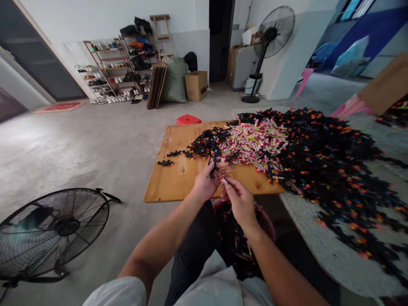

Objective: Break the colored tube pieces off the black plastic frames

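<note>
Over the front edge of the wooden table (178,178), my left hand (205,182) holds a small black toy gun (213,165) upright between thumb and fingers. Close on its right, my right hand (239,199) pinches a small pink-and-white piece (224,181). A thin yellowish band shows between the two hands. Behind them lies a heap of pink, white and yellow small tubes (255,140). Black toy guns with orange and blue tips (318,148) are piled to the right, and a few lie at the left (165,162).
Below my hands stands a pink tub (267,221) with more black pieces. A grey stone-like table (318,250) adjoins at the right. A black fan (68,227) is at lower left, a red stool (188,119) behind the wooden table.
</note>
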{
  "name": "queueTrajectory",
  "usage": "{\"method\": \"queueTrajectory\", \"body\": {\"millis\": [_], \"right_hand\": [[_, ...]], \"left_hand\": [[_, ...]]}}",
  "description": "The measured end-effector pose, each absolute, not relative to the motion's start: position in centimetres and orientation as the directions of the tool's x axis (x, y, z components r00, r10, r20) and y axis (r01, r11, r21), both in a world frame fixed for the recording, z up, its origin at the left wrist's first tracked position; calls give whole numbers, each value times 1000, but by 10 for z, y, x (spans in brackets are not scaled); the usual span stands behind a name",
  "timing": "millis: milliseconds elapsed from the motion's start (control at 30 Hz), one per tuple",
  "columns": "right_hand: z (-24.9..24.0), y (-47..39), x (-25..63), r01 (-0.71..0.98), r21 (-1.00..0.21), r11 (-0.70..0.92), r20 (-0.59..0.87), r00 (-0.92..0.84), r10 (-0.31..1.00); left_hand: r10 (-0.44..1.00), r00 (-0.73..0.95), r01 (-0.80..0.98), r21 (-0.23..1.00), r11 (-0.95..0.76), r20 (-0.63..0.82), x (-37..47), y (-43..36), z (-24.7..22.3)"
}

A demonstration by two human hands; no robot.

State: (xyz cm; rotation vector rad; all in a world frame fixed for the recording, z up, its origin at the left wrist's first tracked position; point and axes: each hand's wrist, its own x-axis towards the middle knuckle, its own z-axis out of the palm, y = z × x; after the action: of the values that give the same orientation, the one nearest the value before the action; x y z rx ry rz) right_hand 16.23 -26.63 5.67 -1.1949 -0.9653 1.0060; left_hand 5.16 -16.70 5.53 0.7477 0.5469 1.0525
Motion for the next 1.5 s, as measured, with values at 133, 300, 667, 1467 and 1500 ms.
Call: {"method": "queueTrajectory", "body": {"millis": [133,300,667,1467,1500], "right_hand": [[56,-271,160,-84,-991,101,67,332,941],[57,-276,162,-14,-989,145,130,362,923],[55,-279,160,-140,-964,228,145,443,885],[69,-298,162,2,-975,221,194,490,850],[70,-298,163,-5,-976,219,189,488,852]], "left_hand": [[889,445,-527,772,355,-105,70,-188,77],[891,433,-492,793,358,-134,79,-200,90],[957,289,-700,685,202,13,89,-207,84],[967,256,-598,788,147,14,95,-222,98],[967,253,-593,792,145,13,96,-223,99]]}}
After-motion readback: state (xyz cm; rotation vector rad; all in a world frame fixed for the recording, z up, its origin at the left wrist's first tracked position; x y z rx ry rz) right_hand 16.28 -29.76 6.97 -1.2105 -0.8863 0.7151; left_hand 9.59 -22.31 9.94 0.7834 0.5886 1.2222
